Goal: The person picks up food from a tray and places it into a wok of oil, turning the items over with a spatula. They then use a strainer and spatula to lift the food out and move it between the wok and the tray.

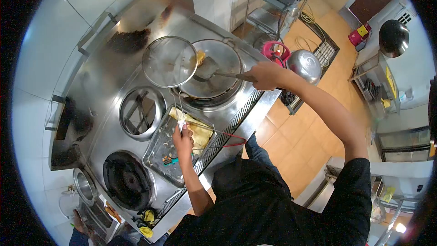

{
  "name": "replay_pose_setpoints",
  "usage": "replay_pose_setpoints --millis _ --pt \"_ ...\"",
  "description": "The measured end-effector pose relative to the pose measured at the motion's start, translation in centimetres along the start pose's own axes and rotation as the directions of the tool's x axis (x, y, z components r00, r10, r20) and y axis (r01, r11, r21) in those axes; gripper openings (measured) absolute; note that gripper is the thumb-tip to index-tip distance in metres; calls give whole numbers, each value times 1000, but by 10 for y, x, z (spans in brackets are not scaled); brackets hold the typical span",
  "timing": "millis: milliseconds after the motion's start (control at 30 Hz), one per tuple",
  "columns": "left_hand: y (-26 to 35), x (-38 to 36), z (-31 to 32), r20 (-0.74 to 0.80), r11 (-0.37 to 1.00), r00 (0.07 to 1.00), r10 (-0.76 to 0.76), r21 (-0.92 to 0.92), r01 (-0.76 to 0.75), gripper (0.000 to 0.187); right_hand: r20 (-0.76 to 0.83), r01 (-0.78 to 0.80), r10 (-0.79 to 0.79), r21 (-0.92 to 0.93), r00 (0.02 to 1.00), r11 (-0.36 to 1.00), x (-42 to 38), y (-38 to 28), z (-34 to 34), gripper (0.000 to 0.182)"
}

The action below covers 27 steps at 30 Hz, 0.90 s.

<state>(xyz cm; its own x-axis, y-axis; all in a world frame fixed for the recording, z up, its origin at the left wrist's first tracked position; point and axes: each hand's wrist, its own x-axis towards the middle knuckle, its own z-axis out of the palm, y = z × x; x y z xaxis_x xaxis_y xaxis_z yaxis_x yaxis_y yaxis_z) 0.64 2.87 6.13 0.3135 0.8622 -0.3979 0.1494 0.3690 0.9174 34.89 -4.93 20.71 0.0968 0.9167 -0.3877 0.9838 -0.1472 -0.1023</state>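
My left hand (183, 140) grips the wire handle of a round mesh strainer (169, 61), which hangs over the left rim of a steel wok (227, 57). My right hand (265, 75) is closed on the handle of a metal ladle (207, 69) whose bowl rests inside the wok, next to a yellow piece of food (200, 57). Below my left hand lies a steel tray (157, 152) with pale yellow fried pieces (200, 132).
Two unused burners (142, 111) (127, 180) sit left of the wok on the steel stove. Red-handled tongs (232, 140) lie across the tray edge. A steel bowl (305, 64) and red item stand beyond the stove. Another person's hand (78, 223) shows at bottom left.
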Motion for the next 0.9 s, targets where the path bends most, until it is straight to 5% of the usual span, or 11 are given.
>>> replay_pose_setpoints --millis 333,400,733,833,900 --pt "3 -2 -4 -26 1000 1000 -1 -22 0 20 166 -58 67 -61 984 996 5 -16 1 31" --pt "3 -1 -5 0 997 1000 -12 -70 12 19 13 -36 38 -122 999 992 8 -24 13 30" --pt "11 -7 -1 6 999 999 -41 -5 41 15 121 -110 112 -21 986 994 18 -25 11 26" --pt "13 -8 1 18 999 999 -26 22 26 16 27 -114 118 -113 993 987 18 -27 25 26" --pt "11 -7 1 27 1000 999 -27 -4 27 16 -54 -94 94 7 994 996 20 -34 33 25"
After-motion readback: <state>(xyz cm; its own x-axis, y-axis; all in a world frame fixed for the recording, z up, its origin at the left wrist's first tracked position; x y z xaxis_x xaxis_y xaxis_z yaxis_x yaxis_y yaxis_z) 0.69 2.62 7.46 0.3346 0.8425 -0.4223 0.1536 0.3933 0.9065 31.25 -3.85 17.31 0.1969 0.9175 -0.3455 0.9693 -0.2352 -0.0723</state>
